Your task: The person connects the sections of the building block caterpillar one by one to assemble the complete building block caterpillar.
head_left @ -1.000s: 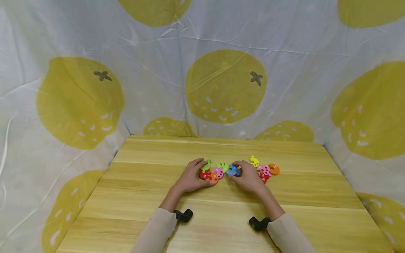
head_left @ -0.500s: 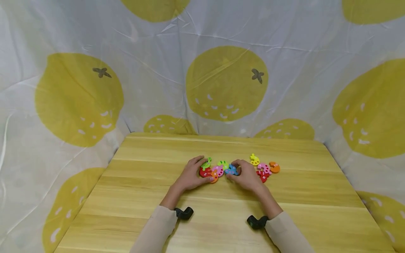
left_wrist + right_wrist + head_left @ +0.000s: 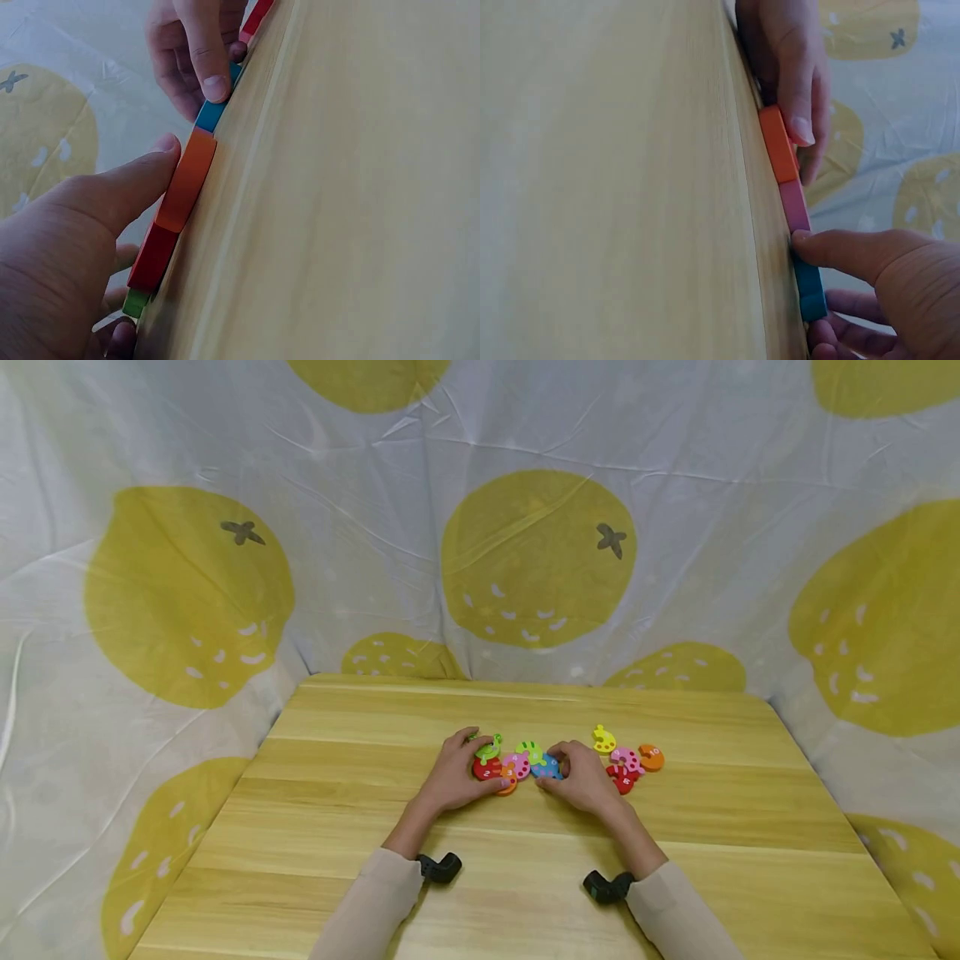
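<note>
Flat, round number puzzle pieces form a joined row on the table. It runs from a green piece with a small head (image 3: 491, 748) through a red piece (image 3: 486, 769), an orange piece (image 3: 507, 782) and a pink piece (image 3: 517, 766) to a lime green piece (image 3: 529, 749). My left hand (image 3: 452, 778) holds the row's left end, thumb on the orange piece, fingers around by the green one. My right hand (image 3: 588, 777) pinches a blue puzzle piece (image 3: 546, 767) between thumb and fingers. Flat on the wood, it lies against the row's right end.
Right of my right hand lie loose pieces: yellow (image 3: 603, 740), pink (image 3: 627, 760), red (image 3: 622, 779) and an orange one (image 3: 651, 757) marked 10. The wooden table (image 3: 360, 735) ends at a lemon-print cloth (image 3: 390, 560) behind and at the sides.
My right hand has shifted slightly left with the blue piece, which went from tilted beside the row to flat against it. My left hand keeps its hold on the row.
</note>
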`<state>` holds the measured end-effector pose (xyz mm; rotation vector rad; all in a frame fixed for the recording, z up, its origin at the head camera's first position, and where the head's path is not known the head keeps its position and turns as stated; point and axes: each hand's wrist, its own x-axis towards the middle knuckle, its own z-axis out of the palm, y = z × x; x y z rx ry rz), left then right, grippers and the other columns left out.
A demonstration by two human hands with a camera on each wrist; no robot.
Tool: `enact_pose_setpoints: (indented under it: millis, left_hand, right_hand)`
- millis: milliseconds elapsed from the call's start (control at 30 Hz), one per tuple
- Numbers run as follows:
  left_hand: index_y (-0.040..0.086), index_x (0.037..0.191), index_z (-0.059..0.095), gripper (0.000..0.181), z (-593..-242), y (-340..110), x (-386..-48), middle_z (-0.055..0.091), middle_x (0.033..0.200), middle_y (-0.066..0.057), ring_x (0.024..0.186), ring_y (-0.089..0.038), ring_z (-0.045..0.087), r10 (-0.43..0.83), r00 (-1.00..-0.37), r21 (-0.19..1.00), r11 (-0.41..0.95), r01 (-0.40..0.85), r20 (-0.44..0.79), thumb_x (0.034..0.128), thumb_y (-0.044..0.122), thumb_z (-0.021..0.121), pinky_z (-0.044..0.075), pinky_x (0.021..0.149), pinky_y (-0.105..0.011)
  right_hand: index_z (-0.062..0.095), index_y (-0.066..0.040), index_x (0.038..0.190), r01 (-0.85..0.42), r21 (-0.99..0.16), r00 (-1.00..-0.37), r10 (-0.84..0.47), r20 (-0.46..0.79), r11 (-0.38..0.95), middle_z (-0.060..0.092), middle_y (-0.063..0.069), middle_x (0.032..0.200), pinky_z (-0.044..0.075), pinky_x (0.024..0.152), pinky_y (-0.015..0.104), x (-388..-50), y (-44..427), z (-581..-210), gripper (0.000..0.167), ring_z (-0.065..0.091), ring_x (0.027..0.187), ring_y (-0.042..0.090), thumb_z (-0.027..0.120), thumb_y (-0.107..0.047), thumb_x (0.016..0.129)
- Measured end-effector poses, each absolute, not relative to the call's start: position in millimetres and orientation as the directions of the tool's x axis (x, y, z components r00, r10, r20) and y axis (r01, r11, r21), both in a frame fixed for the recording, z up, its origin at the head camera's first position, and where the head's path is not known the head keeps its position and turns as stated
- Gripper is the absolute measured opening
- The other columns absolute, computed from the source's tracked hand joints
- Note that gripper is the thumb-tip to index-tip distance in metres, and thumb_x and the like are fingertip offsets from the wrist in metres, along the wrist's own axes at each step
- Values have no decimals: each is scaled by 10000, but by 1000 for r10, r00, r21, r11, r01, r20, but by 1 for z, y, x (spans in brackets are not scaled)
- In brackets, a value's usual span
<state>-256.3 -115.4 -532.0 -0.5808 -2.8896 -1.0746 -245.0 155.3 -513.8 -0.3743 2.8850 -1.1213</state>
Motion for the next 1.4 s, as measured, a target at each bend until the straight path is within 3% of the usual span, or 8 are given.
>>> enact_pose_setpoints:
  millis: [167, 400, 600, 900, 1133, 1400]
  left_hand:
    - [212, 1488, 550, 837, -532, -113, -258, 392, 1602, -80, 1476, -339, 334, 327, -936, 626, 704, 335, 133, 801, 614, 808, 391, 1167, -565]
    - [188, 1497, 539, 838, -531, -114, -258, 399, 1625, -53, 1512, -314, 351, 347, -930, 629, 697, 344, 124, 812, 586, 810, 355, 1207, -550]
    - [179, 1517, 520, 848, -529, -116, -259, 393, 1631, -61, 1522, -310, 347, 354, -929, 634, 695, 340, 109, 820, 560, 816, 345, 1219, -540]
    - [178, 1545, 485, 840, -529, -121, -257, 353, 1666, -25, 1594, -287, 206, 416, -905, 611, 696, 377, 85, 860, 586, 750, 265, 1227, -637]
    - [203, 1556, 474, 888, -529, -125, -256, 304, 1689, -15, 1604, -289, 168, 473, -878, 613, 673, 413, 72, 821, 600, 779, 244, 1233, -644]
    - [199, 1551, 483, 907, -528, -126, -256, 315, 1682, -19, 1593, -292, 196, 455, -888, 621, 677, 396, 70, 806, 608, 801, 269, 1244, -593]
  right_hand:
    - [668, -42, 1274, -224, -698, -963, -265, 51, 680, 616, 75, 949, 462, 734, 299, -245, 161, -508, 525, 523, 814, 168, 864, -275, 847]
    - [651, -84, 1335, -207, -698, -969, -242, 50, 685, 663, 59, 1156, 487, 855, 365, -241, 178, -501, 507, 555, 943, 196, 814, -281, 897]
    - [661, -36, 1325, -262, -659, -963, -239, 127, 705, 692, 123, 1227, 518, 851, 392, -247, 202, -500, 489, 593, 975, 242, 796, -267, 916]
    - [668, 28, 1284, -262, -622, -965, -201, 169, 738, 664, 223, 1248, 596, 850, 491, -263, 234, -497, 463, 674, 997, 358, 795, -212, 909]
    - [660, 60, 1278, -261, -581, -965, -204, 164, 771, 650, 268, 1269, 521, 1000, 601, -272, 245, -498, 472, 618, 1170, 465, 792, -195, 903]
    - [618, 65, 1338, -258, -587, -965, -227, 128, 767, 611, 291, 1341, 504, 1028, 602, -278, 247, -503, 564, 606, 1198, 472, 809, -191, 874]
